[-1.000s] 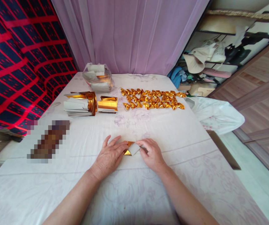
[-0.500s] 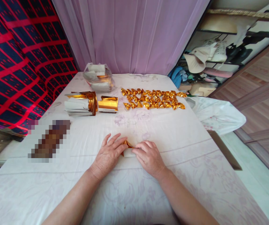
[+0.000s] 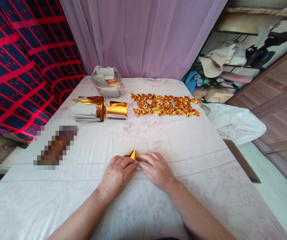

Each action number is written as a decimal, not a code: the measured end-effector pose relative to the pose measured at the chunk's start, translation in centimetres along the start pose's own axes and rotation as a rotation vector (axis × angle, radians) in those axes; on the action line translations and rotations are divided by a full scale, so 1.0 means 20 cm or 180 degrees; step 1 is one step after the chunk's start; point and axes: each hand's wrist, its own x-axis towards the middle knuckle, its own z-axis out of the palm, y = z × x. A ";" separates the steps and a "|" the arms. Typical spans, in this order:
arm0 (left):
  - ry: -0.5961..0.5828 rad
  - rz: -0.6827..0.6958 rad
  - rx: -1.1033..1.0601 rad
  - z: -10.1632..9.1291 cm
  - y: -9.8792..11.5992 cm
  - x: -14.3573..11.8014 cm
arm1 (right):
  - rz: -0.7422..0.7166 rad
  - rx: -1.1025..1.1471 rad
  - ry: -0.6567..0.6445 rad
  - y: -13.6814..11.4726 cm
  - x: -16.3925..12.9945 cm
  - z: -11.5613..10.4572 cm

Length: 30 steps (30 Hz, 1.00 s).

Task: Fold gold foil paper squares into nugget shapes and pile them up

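Note:
A partly folded sheet of gold foil paper (image 3: 133, 155) lies on the table between my hands, its gold peak standing up and its pale side showing near my fingertips. My left hand (image 3: 118, 171) is closed on the paper's left side, fingers bent together. From the right, my right hand (image 3: 156, 168) pinches the paper's other side with thumb and fingers. Both hands rest low on the cloth, their fingertips almost meeting. The paper's lower part is largely hidden under the fingers.
Rows of folded gold pieces (image 3: 167, 105) lie farther back. Left of them are a small stack of gold paper (image 3: 117, 110), a larger stack (image 3: 88, 111) and a plastic bag of paper (image 3: 107, 81). A blurred-out object (image 3: 55, 146) lies at left. A white bag (image 3: 238, 121) is beyond the table's right edge.
My left hand's spread fingers have curled in onto the paper. The gold part now stands up as a clearer peak, and my right hand has shifted slightly left. The view has moved a little.

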 end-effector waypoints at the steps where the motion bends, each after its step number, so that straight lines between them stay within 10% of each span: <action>1: 0.0015 -0.0009 -0.0014 0.00 0.00 0.00 | 0.0019 0.0043 -0.0003 0.00 0.00 0.00; 30: 0.0113 -0.0507 -0.0080 0.05 0.02 -0.03 | 0.0795 0.0573 -0.0054 0.01 0.02 0.05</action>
